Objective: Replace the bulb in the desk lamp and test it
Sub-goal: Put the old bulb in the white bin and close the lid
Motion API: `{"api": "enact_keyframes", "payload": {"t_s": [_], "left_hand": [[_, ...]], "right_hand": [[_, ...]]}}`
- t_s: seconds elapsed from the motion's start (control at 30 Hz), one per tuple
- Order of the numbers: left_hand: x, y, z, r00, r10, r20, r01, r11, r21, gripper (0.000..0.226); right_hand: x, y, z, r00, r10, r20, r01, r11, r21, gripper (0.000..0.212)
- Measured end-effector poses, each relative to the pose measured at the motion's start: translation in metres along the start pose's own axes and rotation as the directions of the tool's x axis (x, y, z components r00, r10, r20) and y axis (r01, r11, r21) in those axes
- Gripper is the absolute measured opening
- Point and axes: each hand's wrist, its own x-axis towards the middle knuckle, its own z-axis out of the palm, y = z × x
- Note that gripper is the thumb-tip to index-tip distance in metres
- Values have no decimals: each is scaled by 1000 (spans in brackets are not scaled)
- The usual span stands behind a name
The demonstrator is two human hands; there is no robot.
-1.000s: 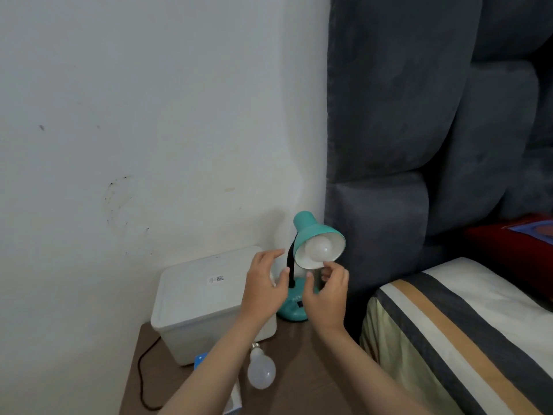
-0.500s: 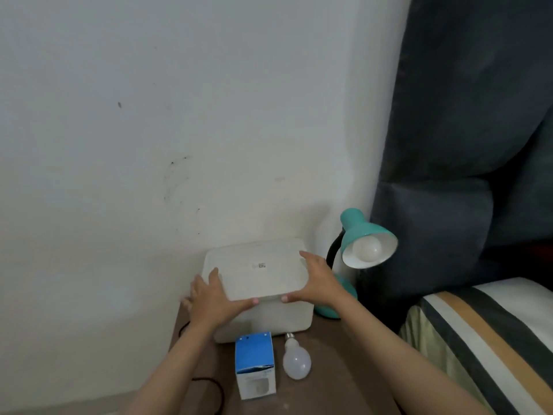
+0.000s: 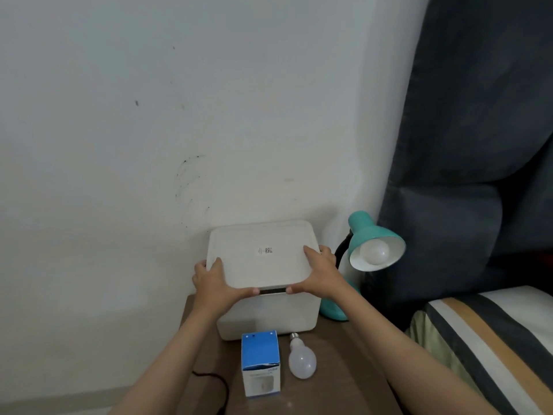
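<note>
A teal desk lamp [image 3: 369, 233] stands at the back right of the bedside table, a white bulb [image 3: 374, 251] fitted in its shade and unlit. A loose white bulb [image 3: 302, 360] lies on the table beside a blue-and-white bulb box [image 3: 261, 366]. Both hands grip the lid [image 3: 260, 253] of a white plastic box [image 3: 269, 319]: my left hand [image 3: 214, 284] at its left front corner, my right hand [image 3: 318, 274] at its right front corner. The lid's front edge is raised, leaving a dark gap.
The brown bedside table [image 3: 344, 369] stands against a white wall. A black cord [image 3: 215, 384] runs off its left front. A dark padded headboard [image 3: 466, 145] and a bed with a striped cover [image 3: 493, 339] lie to the right.
My hands left the lamp's shade and moved left onto the white box's lid. The lid's front edge has since lifted. My view swung left and nearer.
</note>
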Motion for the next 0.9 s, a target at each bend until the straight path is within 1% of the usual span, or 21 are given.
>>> {"api": "enact_keyframes", "payload": {"t_s": [0.13,0.3,0.4,0.47,0.53,0.63,0.7,0.77,0.83,0.9], "left_hand": [[-15,10,-11,999,32,-24,-33,999,-28,104],[-65,16,-13,998,50,-36,-49,999,12,115],[-116,15,-8,996,74,-39,-74,997,-1,110],[-153,12,-2,996,88,-30,-87,996,31,105],[-188,5,7,997,73,-5,-73,996,46,102],[-240,-8,20,998,49,41,-51,998,45,101],[-271,-17,28,998,33,61,-38,997,68,100],[-294,-26,35,996,-1,94,-9,994,106,102],[-309,-38,44,989,-58,139,43,993,111,105],[-316,-48,52,980,-94,176,75,991,113,106]], "right_hand": [[-16,-8,-12,999,-28,-23,28,1000,8,118],[-72,-6,-25,998,-58,-37,58,998,-22,119],[-122,2,-28,999,-47,-16,46,997,-57,113],[-158,11,-26,1000,-24,11,24,997,-68,107],[-195,24,-19,999,1,42,2,998,-66,106],[-247,49,1,997,46,69,-41,996,-73,111],[-275,66,18,989,99,112,-90,992,-84,117],[-296,80,34,977,156,146,-142,985,-102,122],[-310,89,47,971,178,162,-157,979,-133,127],[-318,93,57,963,197,185,-169,973,-159,123]]}}
